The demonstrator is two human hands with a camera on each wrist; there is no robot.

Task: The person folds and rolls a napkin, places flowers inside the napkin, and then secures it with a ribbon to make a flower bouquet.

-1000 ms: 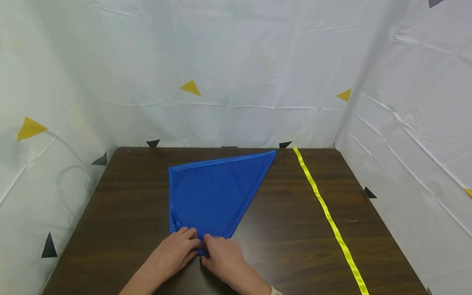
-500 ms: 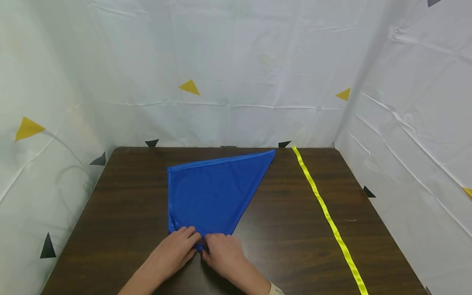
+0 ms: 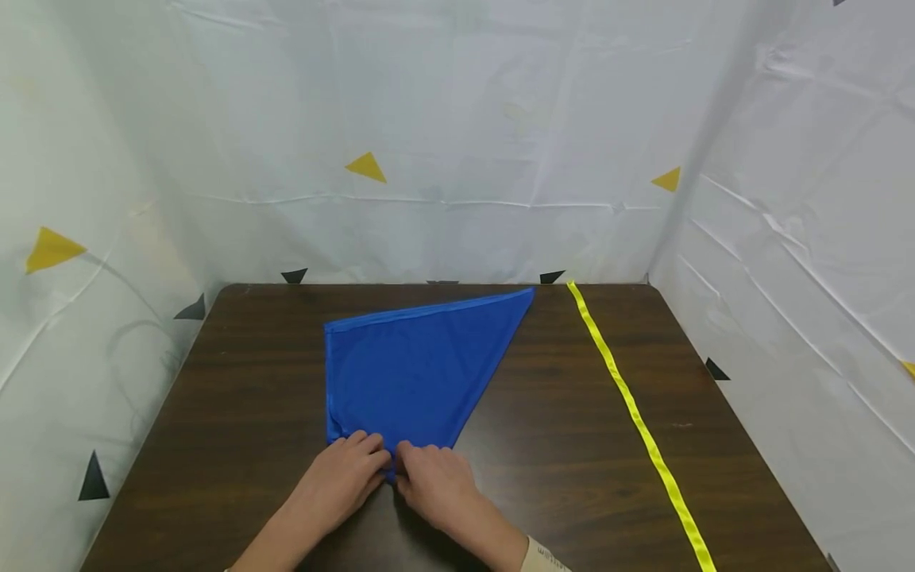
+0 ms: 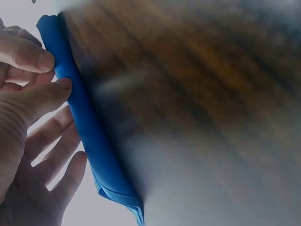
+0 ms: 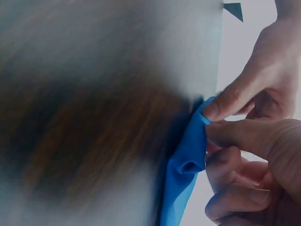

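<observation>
Delicately, a person's two bare hands work side by side at the near edge of a blue cloth [image 3: 415, 381] laid out on a dark, wood-grained table [image 3: 250, 413]. The left hand [image 3: 350, 473] pinches the fabric, its thumb flat against a smooth, tube-like roll while other fingers fan out behind it, as the left wrist view shows. Just beside it, the right hand [image 3: 438, 481] nips the same edge between thumb and curled fingers, close to a small, hollow curl of material. Beyond the hands the cloth lies flat and four-sided, bordered by a raised hem, tapering to a sharp point near the table's far edge. Well to the right, a glossy yellow ribbon [image 3: 629, 397] runs in a gently wavy line. Creased white sheeting [image 3: 457, 103], dotted with yellow and black triangles, encloses the scene; a tan band [image 3: 541, 558] circles the right wrist.
</observation>
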